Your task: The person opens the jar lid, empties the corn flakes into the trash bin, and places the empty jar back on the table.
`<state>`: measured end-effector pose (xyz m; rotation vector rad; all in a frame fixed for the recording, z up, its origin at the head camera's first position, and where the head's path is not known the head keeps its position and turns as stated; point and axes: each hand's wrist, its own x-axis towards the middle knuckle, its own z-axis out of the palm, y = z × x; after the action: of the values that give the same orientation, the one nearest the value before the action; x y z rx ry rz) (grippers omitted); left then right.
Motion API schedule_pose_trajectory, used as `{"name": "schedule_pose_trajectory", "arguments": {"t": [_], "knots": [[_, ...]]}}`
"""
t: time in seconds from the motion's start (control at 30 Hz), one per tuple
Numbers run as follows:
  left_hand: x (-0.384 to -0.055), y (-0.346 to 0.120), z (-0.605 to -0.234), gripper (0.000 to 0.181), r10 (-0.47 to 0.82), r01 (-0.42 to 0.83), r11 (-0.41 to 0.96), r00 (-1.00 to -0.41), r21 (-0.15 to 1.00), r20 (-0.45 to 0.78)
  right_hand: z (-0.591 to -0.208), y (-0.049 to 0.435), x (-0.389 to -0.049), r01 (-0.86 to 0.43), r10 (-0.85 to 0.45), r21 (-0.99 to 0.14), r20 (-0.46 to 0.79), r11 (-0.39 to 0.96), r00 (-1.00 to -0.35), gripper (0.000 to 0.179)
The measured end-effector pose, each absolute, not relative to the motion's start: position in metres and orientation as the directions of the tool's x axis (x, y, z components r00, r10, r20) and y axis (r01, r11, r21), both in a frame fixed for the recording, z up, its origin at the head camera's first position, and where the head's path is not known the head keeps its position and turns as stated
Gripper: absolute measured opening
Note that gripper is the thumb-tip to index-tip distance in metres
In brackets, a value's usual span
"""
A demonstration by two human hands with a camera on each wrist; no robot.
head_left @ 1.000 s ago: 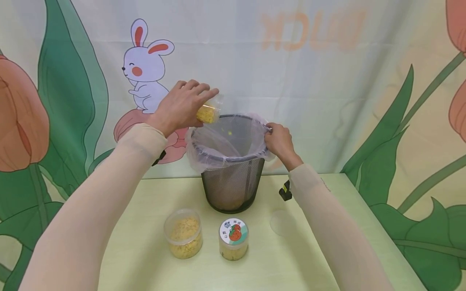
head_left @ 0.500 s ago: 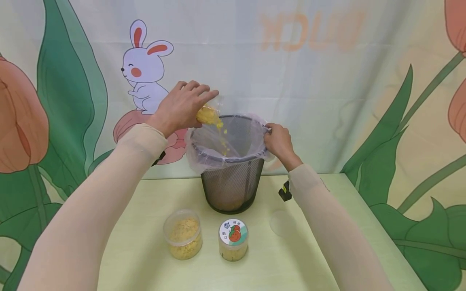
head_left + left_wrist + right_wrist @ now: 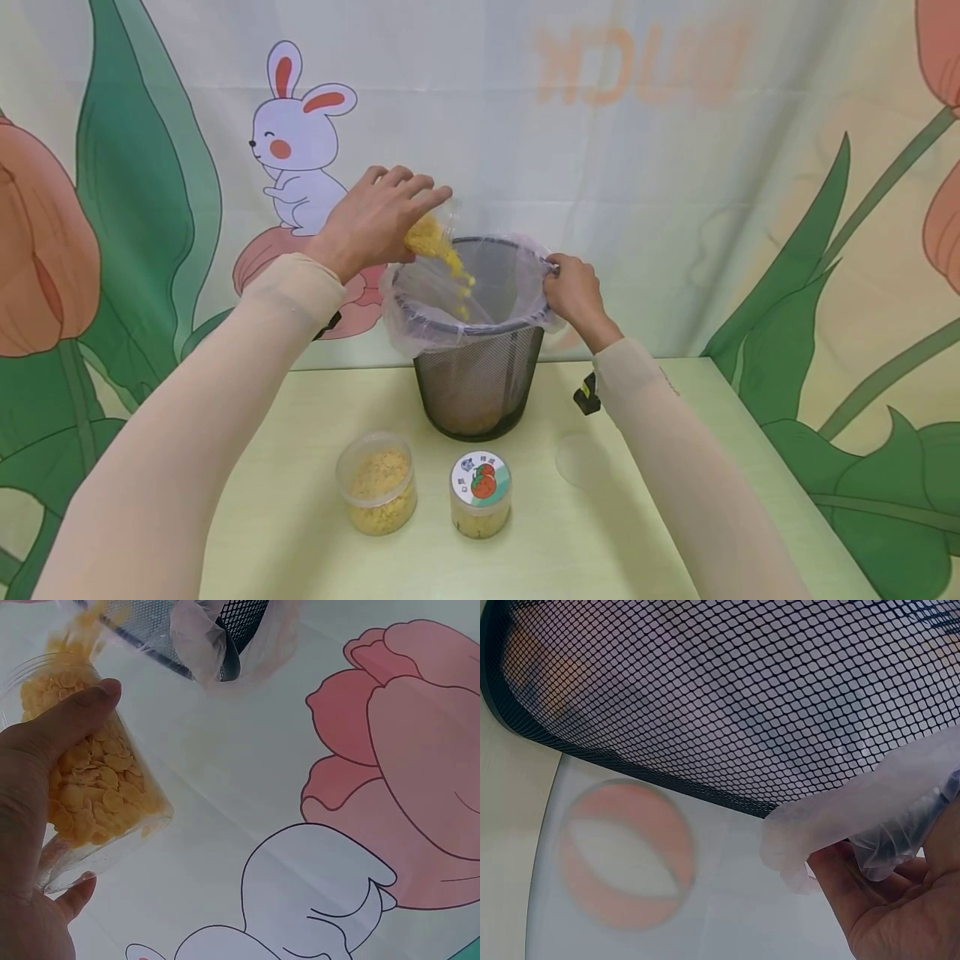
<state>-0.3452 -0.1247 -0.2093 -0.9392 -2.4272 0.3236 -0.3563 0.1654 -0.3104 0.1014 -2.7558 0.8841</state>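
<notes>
My left hand grips a clear plastic jar of yellow flakes, tipped mouth-down over the left rim of a dark mesh trash can. Yellow flakes stream from the jar's mouth into the can. A thin translucent bag lines the can and folds over its rim. At the right rim, my right hand pinches the rim together with the bag's folded edge, also visible in the right wrist view, where the bag partly covers the fingers.
On the pale table in front of the can stand an open tub of yellow flakes and a lidded jar with a tomato picture. A clear round lid lies to their right. A printed curtain hangs behind.
Flakes began to fall from the tilted jar, and the stream is now thicker. The flakes inside have slid toward its mouth. Both hands stay almost where they were.
</notes>
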Motion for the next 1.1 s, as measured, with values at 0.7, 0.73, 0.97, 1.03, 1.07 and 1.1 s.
{"name": "schedule_pose_trajectory", "arguments": {"t": [0.7, 0.73, 0.97, 1.03, 1.07, 1.1], "knots": [[-0.3453, -0.1215, -0.2052, 0.099, 0.701, 0.550, 0.708, -0.622, -0.443, 0.349, -0.3100, 0.1648, -0.3551, -0.143, 0.006, -0.565, 0.253, 0.813, -0.967, 0.046], [-0.3450, -0.1213, -0.2049, 0.099, 0.702, 0.549, 0.707, -0.622, -0.446, 0.348, -0.3100, 0.1648, -0.3552, -0.142, 0.006, -0.564, 0.252, 0.813, -0.968, 0.046], [-0.3432, -0.1200, -0.2029, 0.099, 0.700, 0.540, 0.705, -0.635, -0.461, 0.327, -0.3098, 0.1650, -0.3547, -0.141, 0.005, -0.562, 0.249, 0.815, -0.968, 0.046], [-0.3428, -0.1195, -0.2024, 0.099, 0.700, 0.538, 0.704, -0.635, -0.465, 0.325, -0.3097, 0.1648, -0.3545, -0.143, 0.004, -0.563, 0.251, 0.814, -0.968, 0.046], [-0.3427, -0.1192, -0.2022, 0.099, 0.701, 0.537, 0.703, -0.635, -0.466, 0.325, -0.3098, 0.1649, -0.3544, -0.143, 0.003, -0.563, 0.250, 0.814, -0.968, 0.046], [-0.3426, -0.1189, -0.2020, 0.099, 0.702, 0.537, 0.702, -0.635, -0.468, 0.324, -0.3099, 0.1649, -0.3545, -0.143, 0.003, -0.562, 0.251, 0.814, -0.968, 0.046]]}}
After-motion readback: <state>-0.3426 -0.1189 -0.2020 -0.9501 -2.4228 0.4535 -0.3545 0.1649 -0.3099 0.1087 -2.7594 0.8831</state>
